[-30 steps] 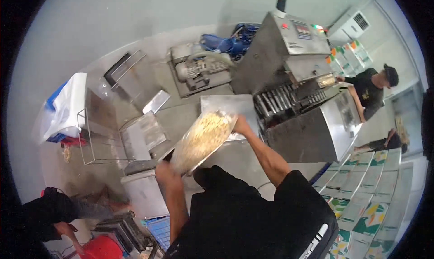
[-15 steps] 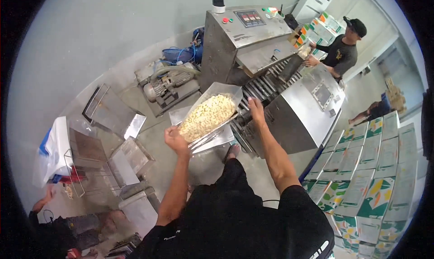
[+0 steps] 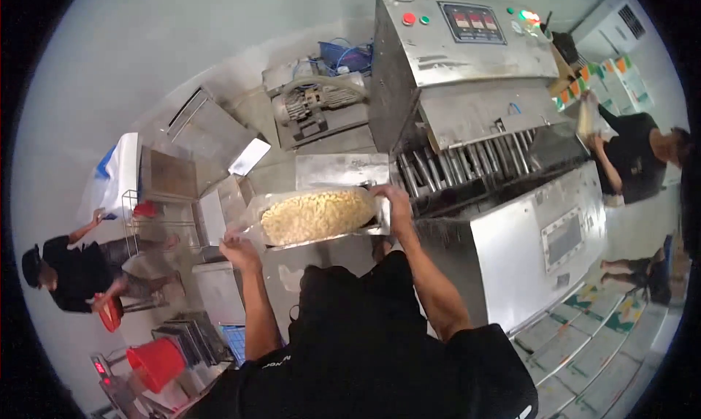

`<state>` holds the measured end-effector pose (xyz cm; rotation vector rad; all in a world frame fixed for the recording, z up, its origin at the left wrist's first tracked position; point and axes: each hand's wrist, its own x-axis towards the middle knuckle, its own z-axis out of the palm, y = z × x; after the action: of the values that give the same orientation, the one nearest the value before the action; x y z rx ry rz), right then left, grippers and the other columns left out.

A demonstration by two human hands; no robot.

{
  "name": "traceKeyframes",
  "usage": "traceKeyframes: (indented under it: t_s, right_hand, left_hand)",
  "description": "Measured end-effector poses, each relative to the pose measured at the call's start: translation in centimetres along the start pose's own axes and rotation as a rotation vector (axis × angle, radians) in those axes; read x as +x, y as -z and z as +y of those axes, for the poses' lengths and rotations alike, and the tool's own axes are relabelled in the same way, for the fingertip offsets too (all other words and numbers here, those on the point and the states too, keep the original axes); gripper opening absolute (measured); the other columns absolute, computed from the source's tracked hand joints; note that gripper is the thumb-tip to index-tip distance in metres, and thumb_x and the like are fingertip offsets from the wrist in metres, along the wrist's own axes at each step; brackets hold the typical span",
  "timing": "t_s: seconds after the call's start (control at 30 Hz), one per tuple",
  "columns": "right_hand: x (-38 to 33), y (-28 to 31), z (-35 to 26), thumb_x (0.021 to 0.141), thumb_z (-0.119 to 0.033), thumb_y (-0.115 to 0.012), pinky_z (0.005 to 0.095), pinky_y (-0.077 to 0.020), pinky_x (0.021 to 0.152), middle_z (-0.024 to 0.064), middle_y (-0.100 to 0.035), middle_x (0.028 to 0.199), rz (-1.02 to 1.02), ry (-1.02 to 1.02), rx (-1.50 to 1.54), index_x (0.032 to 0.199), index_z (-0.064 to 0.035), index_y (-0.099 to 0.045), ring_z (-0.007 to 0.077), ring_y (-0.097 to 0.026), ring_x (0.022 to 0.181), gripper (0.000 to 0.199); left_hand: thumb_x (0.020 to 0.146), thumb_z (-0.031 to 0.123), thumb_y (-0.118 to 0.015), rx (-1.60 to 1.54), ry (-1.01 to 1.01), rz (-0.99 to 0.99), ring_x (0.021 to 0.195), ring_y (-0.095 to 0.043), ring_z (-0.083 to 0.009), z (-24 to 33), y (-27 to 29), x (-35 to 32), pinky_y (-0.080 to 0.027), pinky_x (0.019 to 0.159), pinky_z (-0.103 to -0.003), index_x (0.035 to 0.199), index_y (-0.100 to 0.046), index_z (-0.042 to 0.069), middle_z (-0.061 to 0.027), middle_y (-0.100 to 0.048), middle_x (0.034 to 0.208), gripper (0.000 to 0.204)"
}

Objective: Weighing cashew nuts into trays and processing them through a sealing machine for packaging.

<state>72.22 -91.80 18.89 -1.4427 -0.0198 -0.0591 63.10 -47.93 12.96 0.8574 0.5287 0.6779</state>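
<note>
A clear plastic bag of pale nuts, which look like cashews [image 3: 318,216], lies lengthwise in front of me over a metal tray [image 3: 382,219]. My left hand [image 3: 241,252] pinches the loose plastic at the bag's left end. At the other end, my right hand [image 3: 395,206] has its fingers closed on the bag's edge, close to the tray's rim; its fingertips are partly hidden. Just beyond the bag is a flat metal plate [image 3: 342,169], beside the start of a roller conveyor [image 3: 467,160].
A steel machine with a control panel [image 3: 471,23] stands ahead right, a steel cabinet [image 3: 526,251] nearer. A motor pump [image 3: 321,105] sits by the wall. One co-worker [image 3: 639,152] holds a bag at far right; another [image 3: 80,273] holds a red basket at left. Stacked cartons [image 3: 584,346] fill the lower right.
My view has turned right. The bag has swung from slanted to nearly level, and my right hand, held away from it before, has come onto its right end.
</note>
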Motion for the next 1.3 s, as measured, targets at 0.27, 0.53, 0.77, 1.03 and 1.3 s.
traceKeyframes:
  t_s: [0.27,0.53,0.77,1.03,1.3]
  right_hand:
    - [2.1,-1.1,8.4,0.098,-0.012,-0.058,0.0355,-0.0404,0.054,0.0079,-0.057,0.068,0.315,0.288,-0.458,0.069,0.0039,-0.055,0.0148,-0.053,0.061,0.033]
    - [3.3,3.3,10.9,0.102,-0.049,-0.053,0.0403,-0.0176,0.051,-0.0015,-0.022,0.054,0.461,-0.093,-0.325,0.058,-0.0079,-0.026,0.0134,-0.023,0.055,0.066]
    - [4.0,3.2,10.5,0.105,-0.042,-0.045,0.0533,-0.0284,0.055,0.0246,-0.034,0.049,0.407,0.078,-0.987,0.052,0.0086,-0.042,0.0454,-0.039,0.048,0.073]
    - [-0.1,4.0,7.0,0.106,-0.045,-0.043,0.0399,-0.0179,0.048,-0.0033,-0.029,0.050,0.474,-0.185,-0.539,0.054,-0.0027,-0.027,0.0127,-0.024,0.051,0.069]
    - [-0.4,4.7,7.3,0.107,-0.043,-0.037,0.0464,-0.0340,0.051,0.0157,-0.050,0.052,0.545,-0.198,-1.031,0.057,0.0039,-0.051,0.0285,-0.045,0.049,0.070]
  left_hand:
    - [0.104,0.056,-0.037,0.893,0.001,0.431,0.068,-0.047,-0.0243,-2.4,-5.0,-4.9,-0.043,0.068,-0.044,0.075,-0.060,-0.006,-0.0112,-0.059,0.072,0.072]
    - [0.104,0.057,-0.033,0.881,-0.081,0.430,0.064,-0.040,-0.0239,-3.7,-1.6,-7.0,-0.035,0.062,-0.046,0.072,-0.053,-0.009,-0.0124,-0.050,0.063,0.077]
    - [0.106,0.052,-0.032,1.320,-0.167,0.649,0.053,-0.044,-0.0386,-2.5,1.3,-5.8,-0.035,0.055,-0.052,0.068,-0.054,-0.009,-0.0241,-0.057,0.060,0.075]
    - [0.107,0.053,-0.017,0.838,0.061,0.106,0.077,-0.059,-0.0212,3.5,9.0,-3.4,-0.046,0.070,-0.037,0.093,-0.064,0.000,-0.0102,-0.065,0.083,0.073]
    - [0.105,0.036,-0.035,1.593,-0.173,0.061,0.072,-0.064,-0.0396,-3.0,-2.9,-5.1,-0.043,0.077,-0.050,0.080,-0.072,-0.001,-0.0218,-0.068,0.077,0.058]
